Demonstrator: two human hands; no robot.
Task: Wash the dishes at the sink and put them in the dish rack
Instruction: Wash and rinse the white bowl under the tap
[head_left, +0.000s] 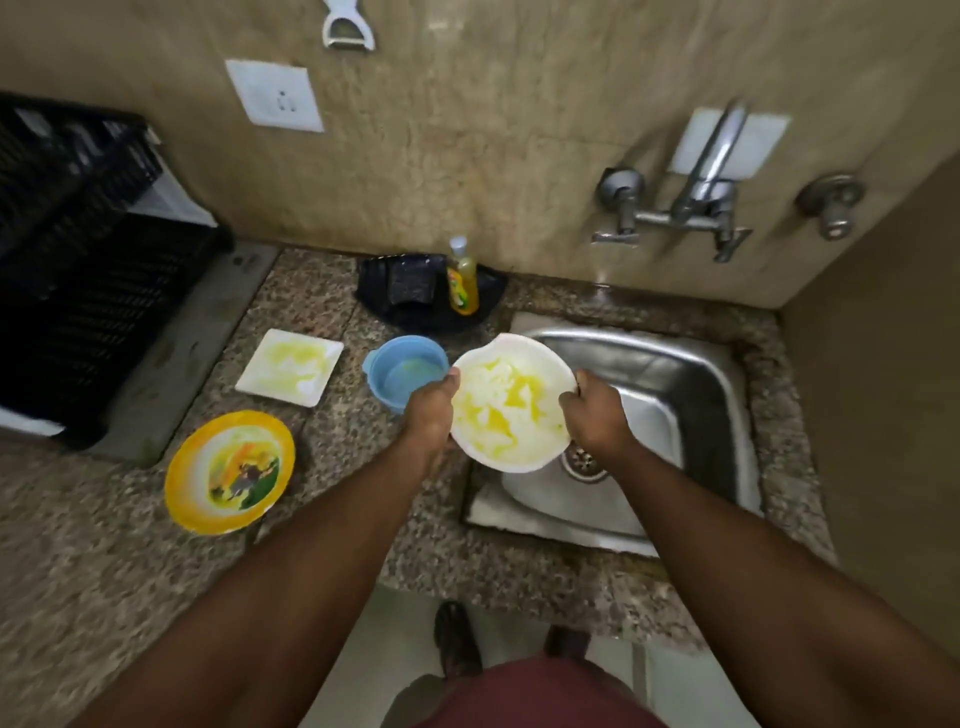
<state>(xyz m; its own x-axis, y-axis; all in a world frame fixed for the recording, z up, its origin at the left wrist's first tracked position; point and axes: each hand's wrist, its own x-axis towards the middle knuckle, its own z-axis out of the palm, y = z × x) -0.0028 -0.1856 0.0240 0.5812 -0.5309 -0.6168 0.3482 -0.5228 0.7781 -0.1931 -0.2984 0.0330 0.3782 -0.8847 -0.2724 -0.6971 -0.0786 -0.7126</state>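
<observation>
Holding the white bowl (511, 405) by opposite rims, left hand (428, 415) and right hand (597, 413) both pinching it. Sink basin (691, 395) sits right under the right hand, so that side's closer, tap (701, 176) further beyond.

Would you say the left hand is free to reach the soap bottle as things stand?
Probably not yet: the left hand grips the white bowl along with the right hand. The path past the blue cup to the soap bottle looks open once it lets go.

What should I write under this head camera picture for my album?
Both hands, left and right, hold a yellow-smeared white bowl over the steel sink's edge.
</observation>
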